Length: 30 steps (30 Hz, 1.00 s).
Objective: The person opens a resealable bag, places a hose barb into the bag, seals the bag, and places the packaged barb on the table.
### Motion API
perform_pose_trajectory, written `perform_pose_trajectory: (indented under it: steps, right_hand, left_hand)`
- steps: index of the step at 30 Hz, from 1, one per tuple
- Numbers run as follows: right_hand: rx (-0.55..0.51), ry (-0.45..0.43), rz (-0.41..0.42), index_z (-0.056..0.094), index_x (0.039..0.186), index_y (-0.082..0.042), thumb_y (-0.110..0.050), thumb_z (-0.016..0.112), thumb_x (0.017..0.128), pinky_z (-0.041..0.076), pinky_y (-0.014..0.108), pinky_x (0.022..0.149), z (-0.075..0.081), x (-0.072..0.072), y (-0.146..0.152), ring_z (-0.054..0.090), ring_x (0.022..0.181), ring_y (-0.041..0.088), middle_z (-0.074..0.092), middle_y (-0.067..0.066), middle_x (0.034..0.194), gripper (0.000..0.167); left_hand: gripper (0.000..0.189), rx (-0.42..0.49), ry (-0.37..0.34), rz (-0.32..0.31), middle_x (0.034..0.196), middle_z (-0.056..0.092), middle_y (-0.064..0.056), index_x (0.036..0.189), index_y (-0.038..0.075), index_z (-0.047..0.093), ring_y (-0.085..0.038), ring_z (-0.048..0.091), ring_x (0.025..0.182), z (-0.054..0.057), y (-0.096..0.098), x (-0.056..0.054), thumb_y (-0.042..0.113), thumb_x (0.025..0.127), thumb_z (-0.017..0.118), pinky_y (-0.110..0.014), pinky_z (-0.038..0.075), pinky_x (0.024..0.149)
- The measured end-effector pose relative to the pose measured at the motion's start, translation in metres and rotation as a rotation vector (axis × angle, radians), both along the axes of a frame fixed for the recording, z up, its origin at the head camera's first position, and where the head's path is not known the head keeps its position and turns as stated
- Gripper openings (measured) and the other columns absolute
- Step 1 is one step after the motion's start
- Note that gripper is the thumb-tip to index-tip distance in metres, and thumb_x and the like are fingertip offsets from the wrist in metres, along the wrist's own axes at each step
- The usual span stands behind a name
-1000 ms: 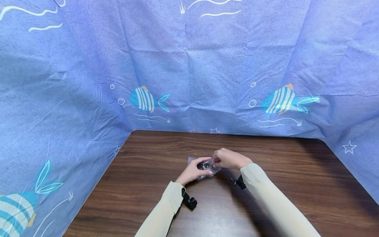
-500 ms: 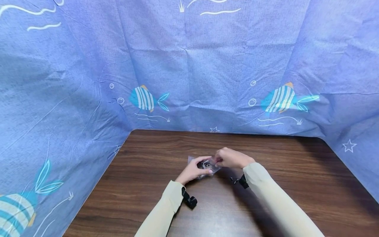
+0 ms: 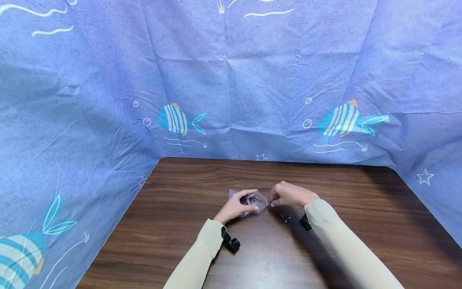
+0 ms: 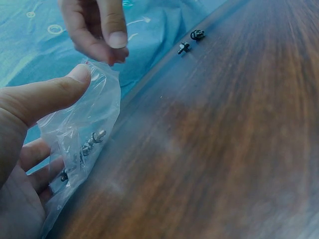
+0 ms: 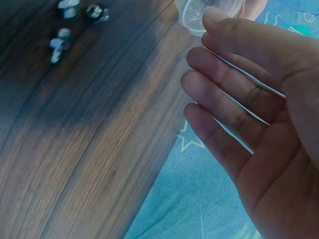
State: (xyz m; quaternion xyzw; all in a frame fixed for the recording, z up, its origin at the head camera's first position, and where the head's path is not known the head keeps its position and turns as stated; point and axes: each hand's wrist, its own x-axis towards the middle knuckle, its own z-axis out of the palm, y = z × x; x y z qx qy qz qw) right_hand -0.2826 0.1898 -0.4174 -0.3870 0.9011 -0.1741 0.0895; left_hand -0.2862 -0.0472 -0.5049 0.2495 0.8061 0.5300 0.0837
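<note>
My left hand [image 3: 234, 208] grips a clear plastic bag [image 4: 82, 117] between thumb and fingers, keeping its mouth spread toward the right. Inside the bag lie several small metal screw-like fittings [image 4: 89, 144]. Just right of the bag's mouth is my right hand [image 3: 290, 194], its fingers [image 5: 214, 94] loosely bent, with nothing visible in them. More of these small metal pieces [image 3: 285, 218] lie loose on the table, nearer to me than the right hand. The right wrist view shows one loose piece [image 5: 59, 45] apart from two others at the top edge.
The dark wood-grain table [image 3: 173, 237] spreads around both hands. Behind and beside it hangs a blue cloth [image 3: 260, 88] with printed fish. Each wrist wears a black camera strap, such as the left wrist camera [image 3: 231, 243].
My right hand has moved off the bag's mouth to the right, uncovering its edge. The loose metal pieces now show more fully. The left hand and bag have stayed almost in place.
</note>
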Motion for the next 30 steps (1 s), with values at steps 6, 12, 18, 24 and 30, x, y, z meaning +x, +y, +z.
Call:
perform_pose_trajectory:
  steps: [6, 12, 18, 24, 30]
  right_hand:
    - [0.019, -0.039, -0.042, 0.072, 0.081, -0.011, -0.014, 0.075, 0.08, 0.048, 0.019, 0.063, -0.002, 0.002, 0.007, 0.055, 0.066, -0.002, 0.067, -0.008, 0.074, 0.004]
    - [0.036, -0.059, -0.048, 0.072, 0.082, -0.011, -0.015, 0.077, 0.078, 0.048, 0.018, 0.063, -0.004, 0.005, 0.013, 0.055, 0.066, -0.002, 0.068, -0.009, 0.075, 0.007]
    - [0.042, -0.103, -0.062, 0.073, 0.084, -0.01, -0.016, 0.077, 0.078, 0.049, 0.018, 0.064, -0.009, 0.009, 0.017, 0.056, 0.067, -0.003, 0.069, -0.009, 0.076, 0.009]
    - [0.043, -0.148, -0.088, 0.074, 0.081, -0.011, -0.015, 0.077, 0.078, 0.048, 0.018, 0.061, -0.014, 0.011, 0.019, 0.056, 0.065, -0.003, 0.07, -0.009, 0.075, 0.006]
    - [0.074, -0.159, -0.109, 0.071, 0.073, -0.016, -0.018, 0.078, 0.078, 0.045, 0.018, 0.056, -0.017, 0.014, 0.02, 0.051, 0.058, -0.002, 0.065, -0.013, 0.067, 0.009]
  left_hand:
    - [0.06, 0.007, 0.001, -0.002, 0.138, 0.056, 0.001, 0.136, 0.017, 0.056, -0.016, 0.048, 0.129, 0.004, 0.0, 0.002, 0.026, 0.081, 0.078, -0.036, 0.034, 0.109]
    - [0.057, 0.024, -0.007, -0.021, 0.138, 0.056, -0.011, 0.135, 0.005, 0.054, -0.024, 0.049, 0.128, 0.034, -0.001, 0.019, 0.015, 0.083, 0.076, -0.041, 0.033, 0.11]
    - [0.057, 0.021, -0.002, -0.017, 0.138, 0.056, -0.011, 0.135, 0.005, 0.055, -0.026, 0.05, 0.128, 0.034, -0.001, 0.019, 0.015, 0.083, 0.076, -0.044, 0.034, 0.11]
    - [0.057, 0.02, -0.012, -0.018, 0.138, 0.056, -0.011, 0.136, 0.006, 0.054, -0.026, 0.049, 0.128, 0.035, -0.002, 0.02, 0.015, 0.083, 0.076, -0.044, 0.034, 0.11]
    - [0.057, 0.018, -0.018, -0.012, 0.137, 0.056, -0.01, 0.135, 0.007, 0.055, -0.026, 0.049, 0.127, 0.035, -0.001, 0.021, 0.016, 0.083, 0.076, -0.044, 0.034, 0.109]
